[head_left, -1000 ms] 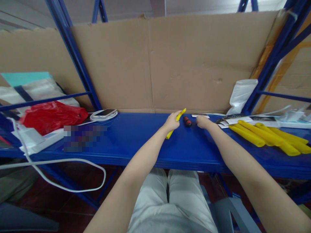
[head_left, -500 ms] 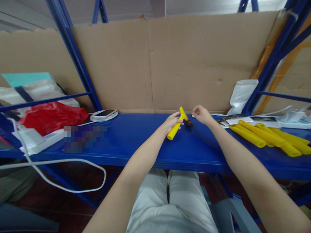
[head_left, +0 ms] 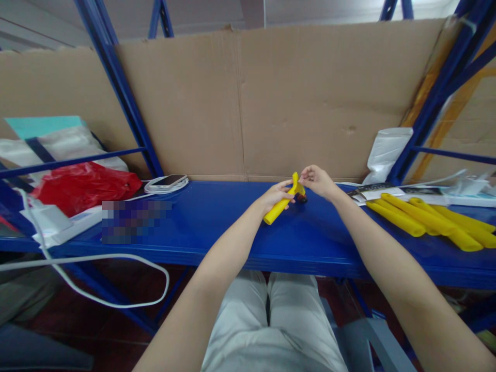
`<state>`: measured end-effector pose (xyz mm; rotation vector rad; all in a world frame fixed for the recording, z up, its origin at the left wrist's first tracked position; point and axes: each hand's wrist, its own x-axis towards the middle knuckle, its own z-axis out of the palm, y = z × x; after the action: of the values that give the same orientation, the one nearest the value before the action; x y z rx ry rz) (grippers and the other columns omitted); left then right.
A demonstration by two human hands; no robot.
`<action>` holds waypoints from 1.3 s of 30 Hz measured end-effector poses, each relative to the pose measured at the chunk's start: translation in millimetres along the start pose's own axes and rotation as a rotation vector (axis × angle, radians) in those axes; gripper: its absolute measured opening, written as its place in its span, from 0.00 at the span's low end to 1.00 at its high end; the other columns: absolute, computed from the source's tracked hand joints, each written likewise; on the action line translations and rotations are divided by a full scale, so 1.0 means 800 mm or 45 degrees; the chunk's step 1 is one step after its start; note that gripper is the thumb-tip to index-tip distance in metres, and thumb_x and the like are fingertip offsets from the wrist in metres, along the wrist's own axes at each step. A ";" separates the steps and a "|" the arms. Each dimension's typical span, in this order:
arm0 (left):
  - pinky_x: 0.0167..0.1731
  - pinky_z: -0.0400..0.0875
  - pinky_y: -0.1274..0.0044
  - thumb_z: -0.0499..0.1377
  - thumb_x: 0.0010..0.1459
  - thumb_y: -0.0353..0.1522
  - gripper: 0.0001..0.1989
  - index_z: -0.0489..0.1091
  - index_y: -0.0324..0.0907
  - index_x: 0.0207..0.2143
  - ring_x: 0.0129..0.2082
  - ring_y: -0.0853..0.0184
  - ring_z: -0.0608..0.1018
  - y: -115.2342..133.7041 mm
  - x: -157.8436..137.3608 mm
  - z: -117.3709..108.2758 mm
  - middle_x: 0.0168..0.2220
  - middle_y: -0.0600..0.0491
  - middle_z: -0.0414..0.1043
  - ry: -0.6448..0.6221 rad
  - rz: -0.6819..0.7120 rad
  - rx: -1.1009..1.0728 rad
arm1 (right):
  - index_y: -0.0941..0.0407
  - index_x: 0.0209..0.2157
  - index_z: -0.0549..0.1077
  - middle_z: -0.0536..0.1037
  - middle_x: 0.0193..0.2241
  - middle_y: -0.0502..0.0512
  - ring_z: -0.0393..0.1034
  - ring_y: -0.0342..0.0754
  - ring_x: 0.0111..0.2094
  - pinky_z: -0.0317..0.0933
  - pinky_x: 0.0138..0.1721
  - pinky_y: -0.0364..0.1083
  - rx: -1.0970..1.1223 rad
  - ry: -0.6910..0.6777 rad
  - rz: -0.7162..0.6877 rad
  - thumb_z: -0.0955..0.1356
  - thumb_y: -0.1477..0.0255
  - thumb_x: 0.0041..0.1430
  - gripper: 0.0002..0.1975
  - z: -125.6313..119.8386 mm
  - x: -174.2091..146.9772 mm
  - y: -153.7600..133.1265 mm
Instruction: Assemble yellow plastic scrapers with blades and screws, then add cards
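Observation:
My left hand [head_left: 278, 195] is closed around a yellow T-shaped tool [head_left: 274, 213], a thick tube-like handle with a wider head. The tool is tilted, its head pointing up and away from me. At that head, my right hand [head_left: 316, 181] has its fingertips pinched together; whatever they hold is too small or hidden to make out. Just beyond the tool, a small dark object with a reddish part [head_left: 301, 198] lies on the blue table [head_left: 217, 222], partly covered by the tool's head.
Several yellow tubular handles [head_left: 418, 217] lie at the right beside a white plastic bag [head_left: 387, 152]. On the left are a phone [head_left: 170, 180] on a coiled white cable, a red plastic bag [head_left: 89, 186] and a white power strip [head_left: 75, 225]. Cardboard [head_left: 302, 98] walls the back.
My right hand has moved left to the tool's head, where its fingers now meet it. My left hand has shifted and turned the tool slightly.

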<state>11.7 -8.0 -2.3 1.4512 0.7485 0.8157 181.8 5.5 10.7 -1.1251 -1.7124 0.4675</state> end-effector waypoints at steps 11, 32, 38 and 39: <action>0.19 0.65 0.83 0.54 0.48 0.18 0.35 0.55 0.46 0.59 0.24 0.74 0.74 0.001 0.000 -0.004 0.45 0.47 0.70 -0.039 -0.024 -0.088 | 0.56 0.29 0.61 0.69 0.26 0.49 0.66 0.41 0.28 0.65 0.37 0.45 0.000 -0.007 -0.057 0.66 0.77 0.47 0.08 0.004 0.000 0.000; 0.18 0.64 0.83 0.55 0.48 0.18 0.36 0.55 0.45 0.59 0.24 0.73 0.74 0.000 0.002 -0.004 0.42 0.48 0.71 -0.111 0.005 -0.205 | 0.54 0.35 0.66 0.72 0.41 0.55 0.66 0.48 0.46 0.58 0.52 0.55 0.141 0.123 0.008 0.71 0.72 0.42 0.16 0.002 0.006 0.016; 0.19 0.65 0.82 0.55 0.47 0.17 0.36 0.55 0.45 0.59 0.24 0.72 0.74 0.000 0.000 -0.003 0.42 0.48 0.71 -0.127 0.001 -0.194 | 0.54 0.37 0.67 0.73 0.43 0.56 0.66 0.48 0.49 0.57 0.53 0.55 0.335 -0.038 0.147 0.71 0.73 0.42 0.18 -0.007 0.001 0.012; 0.19 0.65 0.82 0.55 0.47 0.17 0.36 0.55 0.44 0.59 0.24 0.72 0.74 0.000 0.000 -0.003 0.41 0.48 0.71 -0.133 0.003 -0.196 | 0.54 0.37 0.68 0.73 0.43 0.56 0.65 0.48 0.49 0.58 0.53 0.55 0.342 -0.053 0.150 0.71 0.73 0.42 0.18 -0.008 0.000 0.011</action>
<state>9.5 -6.8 -2.2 1.3460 0.5922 0.7756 191.5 8.6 7.1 -1.0289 -1.5690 0.7755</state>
